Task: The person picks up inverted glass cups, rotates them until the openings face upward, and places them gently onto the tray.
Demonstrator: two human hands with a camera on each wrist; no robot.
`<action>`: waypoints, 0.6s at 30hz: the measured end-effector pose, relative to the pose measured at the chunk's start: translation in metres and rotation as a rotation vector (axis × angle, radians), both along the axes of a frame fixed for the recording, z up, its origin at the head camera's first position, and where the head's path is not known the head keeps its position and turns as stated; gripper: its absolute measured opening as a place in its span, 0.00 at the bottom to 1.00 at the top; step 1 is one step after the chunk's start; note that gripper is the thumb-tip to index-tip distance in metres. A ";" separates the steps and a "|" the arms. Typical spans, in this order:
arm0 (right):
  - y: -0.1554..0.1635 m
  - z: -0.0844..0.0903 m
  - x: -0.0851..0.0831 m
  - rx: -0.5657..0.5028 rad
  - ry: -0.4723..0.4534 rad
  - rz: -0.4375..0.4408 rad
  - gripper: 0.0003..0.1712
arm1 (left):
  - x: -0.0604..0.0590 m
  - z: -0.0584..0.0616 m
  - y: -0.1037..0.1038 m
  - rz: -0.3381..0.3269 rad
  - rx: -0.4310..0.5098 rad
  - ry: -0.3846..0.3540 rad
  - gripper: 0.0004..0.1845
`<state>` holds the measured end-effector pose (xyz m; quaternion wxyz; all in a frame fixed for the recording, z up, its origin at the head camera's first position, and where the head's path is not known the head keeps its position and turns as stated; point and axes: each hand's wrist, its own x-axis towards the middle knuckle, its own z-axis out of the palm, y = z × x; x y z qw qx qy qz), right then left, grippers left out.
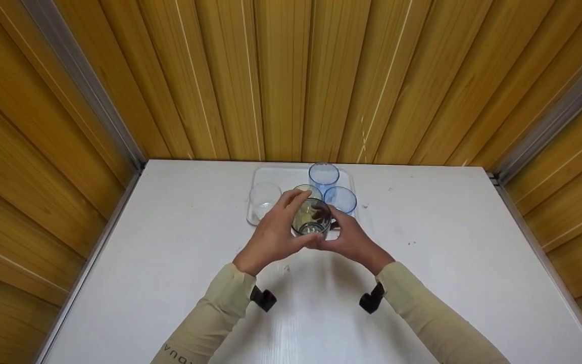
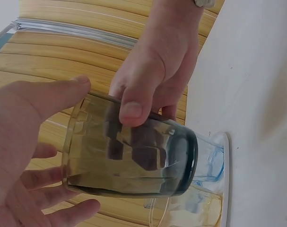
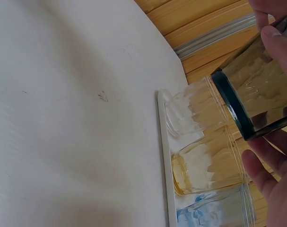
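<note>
I see both hands, left (image 1: 273, 233) and right (image 1: 350, 237), clamped around the smoky grey-tinted drinking glass (image 1: 311, 218), steadying it above the clear plastic tray (image 1: 256, 178).

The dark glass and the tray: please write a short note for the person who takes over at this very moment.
Left hand: grips the dark glass from the left.
Right hand: holds the same glass from the right.
The glass is in the air, at the near edge of the tray, empty as far as I can see.
Done: four cups are on the tray: clear cup, amber cup, two blue cups.
Left: probably to set the dark glass down, seemingly with the others.
</note>
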<state>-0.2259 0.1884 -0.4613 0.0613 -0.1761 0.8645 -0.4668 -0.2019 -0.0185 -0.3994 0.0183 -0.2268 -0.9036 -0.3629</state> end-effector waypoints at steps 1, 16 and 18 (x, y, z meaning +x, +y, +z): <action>0.000 0.000 0.000 0.002 0.004 0.007 0.50 | 0.000 0.001 -0.001 -0.004 -0.009 0.001 0.47; 0.005 -0.002 0.000 0.068 0.113 0.054 0.50 | -0.001 0.015 -0.007 -0.138 -0.206 0.095 0.37; 0.005 -0.002 0.000 0.070 0.112 0.057 0.50 | -0.002 0.015 -0.007 -0.151 -0.219 0.094 0.37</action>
